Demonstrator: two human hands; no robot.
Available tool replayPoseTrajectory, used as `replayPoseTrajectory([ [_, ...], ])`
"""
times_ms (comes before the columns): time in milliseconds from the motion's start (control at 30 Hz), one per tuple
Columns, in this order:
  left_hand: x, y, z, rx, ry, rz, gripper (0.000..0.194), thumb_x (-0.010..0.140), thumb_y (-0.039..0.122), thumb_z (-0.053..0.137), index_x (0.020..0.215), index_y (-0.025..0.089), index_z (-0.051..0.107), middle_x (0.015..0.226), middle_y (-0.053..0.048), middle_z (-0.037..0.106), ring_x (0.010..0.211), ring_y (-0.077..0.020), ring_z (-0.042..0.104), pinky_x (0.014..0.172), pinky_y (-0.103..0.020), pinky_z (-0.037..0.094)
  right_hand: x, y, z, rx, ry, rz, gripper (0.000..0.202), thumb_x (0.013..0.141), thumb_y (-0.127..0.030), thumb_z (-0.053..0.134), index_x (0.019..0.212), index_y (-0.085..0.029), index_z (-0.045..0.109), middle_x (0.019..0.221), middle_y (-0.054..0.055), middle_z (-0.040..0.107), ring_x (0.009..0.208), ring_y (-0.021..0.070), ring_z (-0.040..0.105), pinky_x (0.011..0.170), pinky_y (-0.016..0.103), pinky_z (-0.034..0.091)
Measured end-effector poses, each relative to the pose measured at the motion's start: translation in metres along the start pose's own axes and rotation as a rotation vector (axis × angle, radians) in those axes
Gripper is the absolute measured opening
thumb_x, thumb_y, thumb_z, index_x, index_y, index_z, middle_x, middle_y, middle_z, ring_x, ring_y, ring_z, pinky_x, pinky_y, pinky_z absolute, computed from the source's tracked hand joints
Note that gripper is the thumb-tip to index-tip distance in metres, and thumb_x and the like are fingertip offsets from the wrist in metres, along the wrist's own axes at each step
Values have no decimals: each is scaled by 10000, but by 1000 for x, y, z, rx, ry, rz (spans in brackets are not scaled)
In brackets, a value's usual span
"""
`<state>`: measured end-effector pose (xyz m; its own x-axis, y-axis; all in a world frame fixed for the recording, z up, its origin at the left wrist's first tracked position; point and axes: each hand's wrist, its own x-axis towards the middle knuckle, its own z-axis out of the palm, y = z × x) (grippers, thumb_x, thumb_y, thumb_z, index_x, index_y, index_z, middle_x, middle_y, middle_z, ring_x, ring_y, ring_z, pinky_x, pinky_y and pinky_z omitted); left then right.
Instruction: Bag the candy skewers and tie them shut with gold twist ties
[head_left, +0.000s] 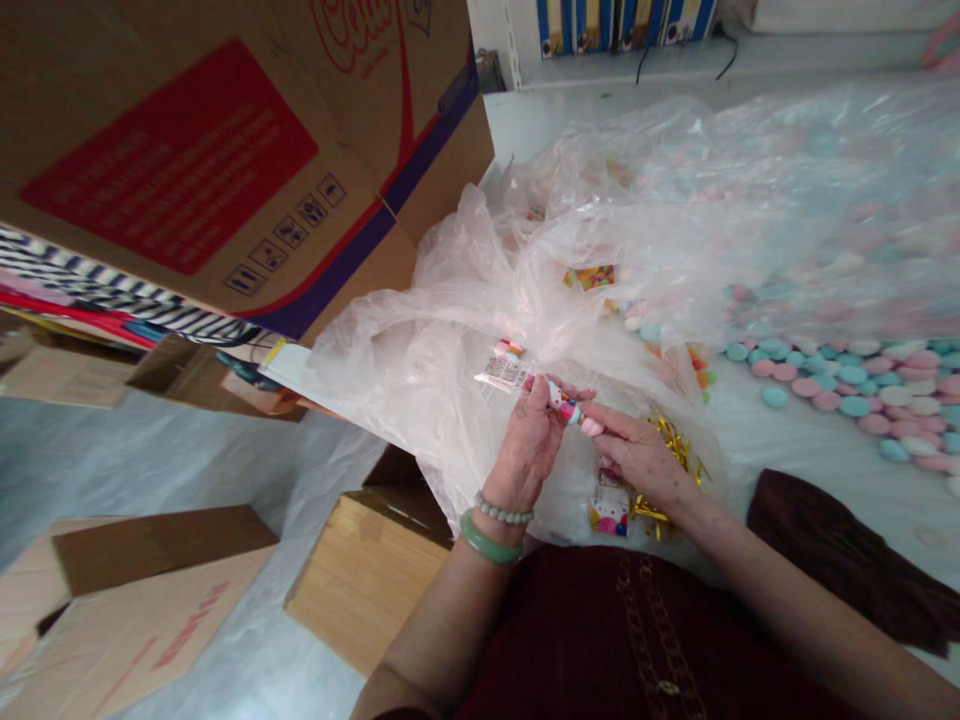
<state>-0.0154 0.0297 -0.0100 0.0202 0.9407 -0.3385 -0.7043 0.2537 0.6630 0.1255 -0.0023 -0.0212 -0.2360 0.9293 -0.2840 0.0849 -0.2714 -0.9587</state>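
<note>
My left hand [531, 445], with beads and a green bangle at the wrist, is closed round a small printed candy packet [562, 403]. Its clear, labelled end [504, 371] sticks out to the left. The fingers of my right hand [637, 450] pinch the other end of the packet, where a pink piece [592, 427] shows. Below my right hand lie gold twist ties [673, 445] and another printed packet [609, 512]. Crumpled clear plastic sheeting [420, 350] spreads under both hands.
Pink, blue and white candies [855, 385] lie in a heap at the right, partly under plastic. A large cardboard box [360, 130] stands at the upper left. Open boxes [187, 590] sit on the floor. A dark cloth [840, 550] lies at the right front.
</note>
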Motion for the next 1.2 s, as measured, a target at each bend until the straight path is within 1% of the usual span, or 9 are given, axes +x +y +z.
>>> replayPoseTrajectory([
  [100, -1, 0, -4, 12, -16, -36, 290, 795, 432, 681, 755, 152, 619, 703, -19, 646, 796, -204, 690, 867, -378, 510, -1, -6, 0, 332, -94, 244, 528, 702, -244, 604, 1229, -218, 614, 535, -78, 461, 393, 68, 313, 377, 200, 201],
  [200, -1, -1, -8, -44, 11, -60, 268, 800, 402, 685, 743, 148, 622, 714, -25, 651, 810, -197, 684, 886, -378, 504, -3, -10, 1, 368, -73, 294, 575, 677, -297, 657, 1237, -224, 549, 525, -102, 426, 390, 63, 286, 378, 194, 169],
  [367, 2, 0, -8, -146, 115, -51, 182, 824, 293, 671, 729, 157, 596, 719, -3, 638, 831, -177, 676, 953, -391, 474, -5, -1, 3, -49, 107, 164, 229, 721, -406, 646, 843, -228, 569, 479, -88, 427, 418, 99, 379, 424, 224, 268],
  [433, 2, 1, -6, -164, 120, -52, 146, 835, 258, 655, 745, 161, 594, 729, -1, 640, 854, -180, 677, 965, -393, 466, -8, 2, 4, -188, 148, 119, 229, 751, -429, 621, 704, -218, 546, 494, -66, 445, 467, 113, 423, 470, 236, 299],
  [667, 0, 1, -5, -162, 101, -28, 153, 824, 268, 670, 748, 157, 596, 720, 4, 625, 753, -144, 649, 930, -383, 481, -17, 0, 12, -368, 203, -145, 193, 795, -298, 539, 623, -212, 557, 623, -14, 516, 643, 148, 479, 614, 268, 341],
  [733, -1, 2, -5, -138, 72, -37, 175, 803, 290, 695, 752, 155, 595, 711, 6, 615, 723, -134, 634, 921, -379, 483, -15, 0, 16, -252, 153, -115, 186, 778, -291, 558, 612, -208, 551, 591, -22, 483, 603, 136, 451, 576, 257, 331],
  [900, -1, 7, -7, -70, 45, -29, 211, 777, 317, 721, 755, 156, 586, 689, 11, 600, 693, -132, 622, 877, -358, 484, -1, 8, 18, 510, -106, 346, 152, 710, -273, 648, 699, -191, 520, 498, -96, 348, 396, 52, 225, 386, 189, 154],
  [1000, -1, 7, -11, -62, 21, -47, 228, 772, 338, 723, 764, 160, 581, 690, 7, 603, 723, -149, 634, 826, -338, 484, 5, 14, 10, 861, -290, 513, 160, 696, -183, 657, 737, -168, 503, 527, -105, 349, 390, 19, 155, 366, 144, 108],
  [1200, -5, 0, -10, -9, 38, -49, 236, 781, 346, 704, 750, 164, 557, 660, 12, 587, 684, -163, 638, 737, -313, 479, 10, 16, -1, 1022, -499, 683, 229, 876, -160, 479, 660, -173, 405, 502, -105, 278, 366, 10, 83, 348, 101, 114],
])
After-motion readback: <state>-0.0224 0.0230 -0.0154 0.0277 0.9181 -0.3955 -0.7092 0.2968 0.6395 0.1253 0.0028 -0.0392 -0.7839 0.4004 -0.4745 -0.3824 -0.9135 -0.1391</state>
